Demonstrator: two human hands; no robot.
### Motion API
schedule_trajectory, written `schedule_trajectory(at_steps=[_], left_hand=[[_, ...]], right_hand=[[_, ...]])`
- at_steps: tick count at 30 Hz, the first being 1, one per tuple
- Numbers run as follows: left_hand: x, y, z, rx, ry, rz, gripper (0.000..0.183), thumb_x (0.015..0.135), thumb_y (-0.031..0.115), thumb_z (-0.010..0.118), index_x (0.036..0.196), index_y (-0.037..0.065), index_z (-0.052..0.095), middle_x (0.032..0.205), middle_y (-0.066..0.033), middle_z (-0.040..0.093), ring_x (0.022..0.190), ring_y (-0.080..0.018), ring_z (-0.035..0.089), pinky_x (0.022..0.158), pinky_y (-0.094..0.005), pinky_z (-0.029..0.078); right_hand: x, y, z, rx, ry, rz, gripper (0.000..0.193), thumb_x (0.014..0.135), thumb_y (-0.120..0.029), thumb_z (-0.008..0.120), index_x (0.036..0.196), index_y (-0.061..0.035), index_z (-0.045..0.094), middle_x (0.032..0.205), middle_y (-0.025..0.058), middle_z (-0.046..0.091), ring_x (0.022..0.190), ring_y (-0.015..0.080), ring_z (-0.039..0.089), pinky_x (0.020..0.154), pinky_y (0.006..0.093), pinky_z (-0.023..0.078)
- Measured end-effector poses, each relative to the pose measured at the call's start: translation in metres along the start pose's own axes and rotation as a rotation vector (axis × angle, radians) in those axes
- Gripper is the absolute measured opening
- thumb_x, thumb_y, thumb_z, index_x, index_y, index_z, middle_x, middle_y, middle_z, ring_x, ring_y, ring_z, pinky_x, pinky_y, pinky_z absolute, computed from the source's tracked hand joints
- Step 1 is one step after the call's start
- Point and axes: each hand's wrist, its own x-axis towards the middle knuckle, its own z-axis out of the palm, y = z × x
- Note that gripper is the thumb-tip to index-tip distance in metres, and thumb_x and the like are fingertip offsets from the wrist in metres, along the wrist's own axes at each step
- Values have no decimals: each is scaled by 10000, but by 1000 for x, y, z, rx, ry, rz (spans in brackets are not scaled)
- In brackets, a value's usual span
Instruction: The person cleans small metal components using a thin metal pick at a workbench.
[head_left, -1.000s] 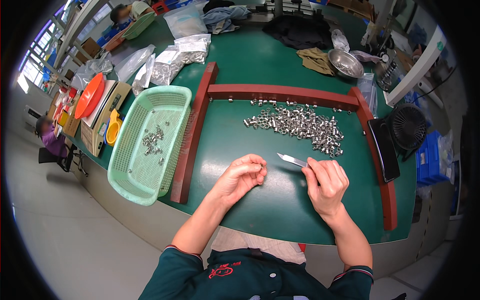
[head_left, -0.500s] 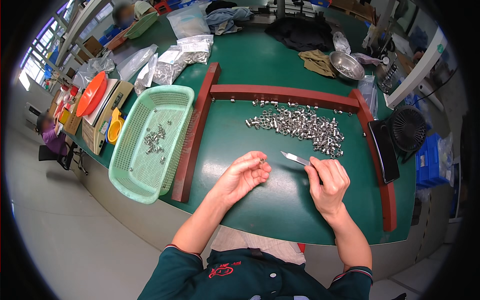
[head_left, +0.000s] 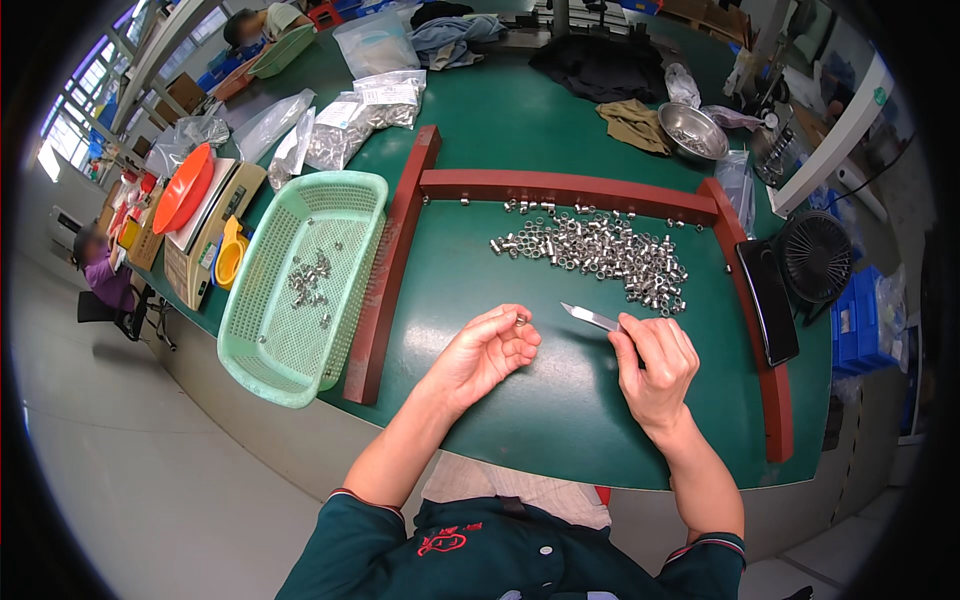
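My left hand (head_left: 487, 352) rests palm-up on the green table (head_left: 520, 420) and pinches a small metal ring (head_left: 520, 319) between thumb and fingertips. To its right my right hand (head_left: 655, 367) grips a slim knife (head_left: 590, 318), its blade pointing left toward the ring, a short gap away. Beyond both hands lies a pile of small metal rings (head_left: 600, 248) inside a red wooden frame (head_left: 560, 186). A light green mesh basket (head_left: 345, 215) with several rings in it stands left of the frame.
A black fan (head_left: 815, 255) and a black flat tray (head_left: 768, 298) sit right of the frame. A steel bowl (head_left: 692, 130), cloths and plastic bags lie at the back. A scale with an orange dish (head_left: 185, 190) stands far left. Other people sit beyond.
My left hand has turned slightly and raised the ring at its fingertips. The right hand with the knife has barely shifted.
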Motion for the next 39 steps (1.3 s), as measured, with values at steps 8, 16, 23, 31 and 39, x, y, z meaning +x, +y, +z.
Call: schedule_trajectory(at_steps=[8,16,23,31,39], left_hand=[[-24,-4,34,975,321,649,116,813,-1,521,922,-19,487,780,-110,598,678,-151,600,633,-245,477],[-89,44,47,1873,871,1312,163,737,-101,522,869,-20,573,793,-98,598,686,-173,579,634,-266,464],[-98,66,49,2123,1103,1338,169,733,-50,553,897,-16,535,836,-101,538,715,-163,526,625,-287,426],[8,-12,88,2082,187,891,186,657,89,687,646,44,507,614,-76,495,540,-248,499,514,-337,382],[87,-39,77,2057,-8,770,114,653,50,659,736,15,588,721,-96,520,622,-244,529,565,-354,414]], right_hand=[[11,30,-11,-118,118,68,164,642,-40,678,787,-27,602,646,72,549,581,227,529,512,321,393],[5,48,-7,350,242,550,92,808,-80,579,816,10,595,641,27,543,584,73,483,522,210,376],[3,58,-7,847,443,996,410,921,-347,360,758,-24,553,563,-23,453,496,33,370,440,181,257],[1,68,-4,903,486,1002,406,921,-332,370,725,-20,539,527,-18,434,479,36,372,442,188,267],[-1,69,-1,876,434,973,405,918,-308,385,695,-11,548,512,-21,441,480,35,377,449,190,284]])
